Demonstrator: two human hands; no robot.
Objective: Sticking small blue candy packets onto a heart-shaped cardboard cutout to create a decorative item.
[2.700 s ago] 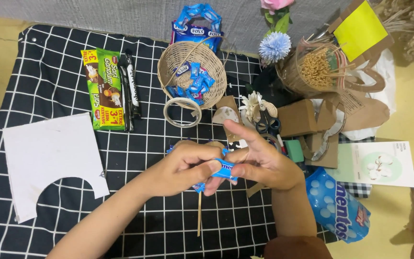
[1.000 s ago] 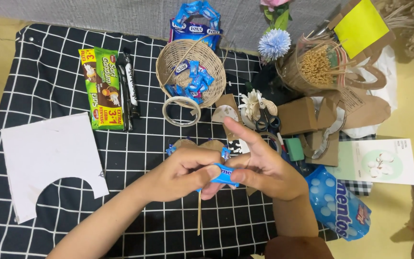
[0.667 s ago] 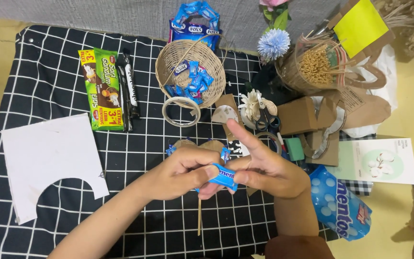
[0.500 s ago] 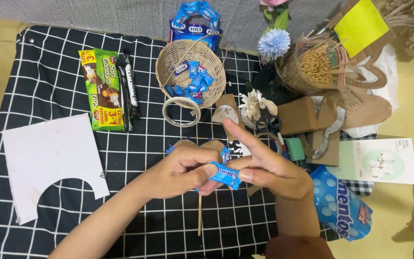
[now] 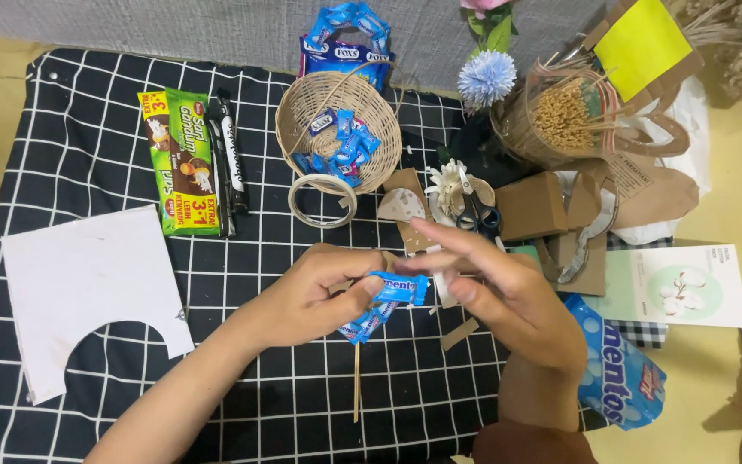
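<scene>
My left hand (image 5: 319, 296) and my right hand (image 5: 495, 288) meet over the black checked cloth (image 5: 88, 163). Between them they pinch small blue candy wrappers (image 5: 388, 301) at the top of a thin wooden stick (image 5: 356, 382) that hangs down toward me. The left thumb and fingers close around the candies. My right hand's fingertips press on them from the right, its upper fingers stretched out.
A wicker basket (image 5: 302, 112) with blue candies and a tape ring (image 5: 323, 200) lie behind the hands. Green snack packs (image 5: 184, 161) and a white cut card (image 5: 88, 292) are at left. Scissors (image 5: 474, 210), cardboard pieces (image 5: 534, 206) and a blue candy bag (image 5: 620, 369) are at right.
The blue candies have shifted slightly to the right between my fingers, and my right fingers have stretched out more. Both hands stay in the same spot.
</scene>
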